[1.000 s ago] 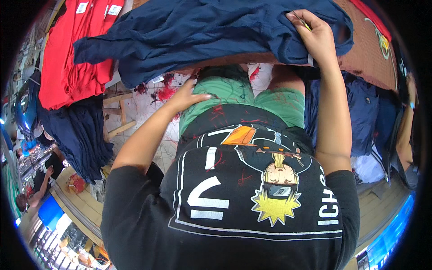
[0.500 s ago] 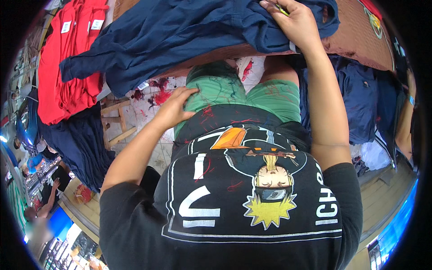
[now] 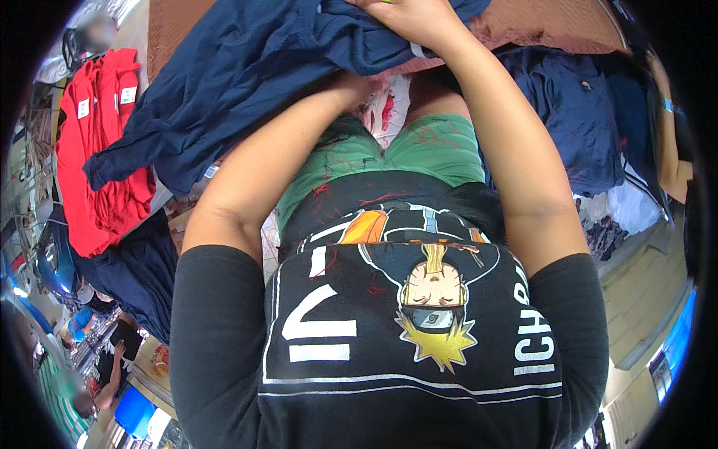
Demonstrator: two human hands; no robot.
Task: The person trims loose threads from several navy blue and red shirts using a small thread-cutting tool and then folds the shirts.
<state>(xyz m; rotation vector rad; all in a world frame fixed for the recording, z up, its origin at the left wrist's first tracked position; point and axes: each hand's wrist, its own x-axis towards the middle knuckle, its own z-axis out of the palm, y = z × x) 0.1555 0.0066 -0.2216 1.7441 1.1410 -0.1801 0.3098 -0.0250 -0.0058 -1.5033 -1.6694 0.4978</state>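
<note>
A long navy garment [image 3: 247,82] lies across the surface in front of me, its near edge hanging toward my lap. At the top edge, my right hand [image 3: 410,21] is closed on the navy cloth. A small yellow-green thing shows at its fingers, too cut off to name. My left hand [image 3: 357,91] reaches in beneath the garment's near edge, above my green shorts [image 3: 430,153]. Its fingers are hidden by the cloth and by shade.
A brown quilted cover [image 3: 538,26] lies under the garment. Red garments with white tags [image 3: 101,161] hang at the left, navy cloth [image 3: 123,277] below them. More navy garments [image 3: 561,120] are piled at the right, beside another person's arm [image 3: 664,127]. Loose threads cling to my shorts.
My left hand has moved from my thigh forward and right, under the garment's edge. My right hand has shifted left and up, and the garment has been drawn left and bunched.
</note>
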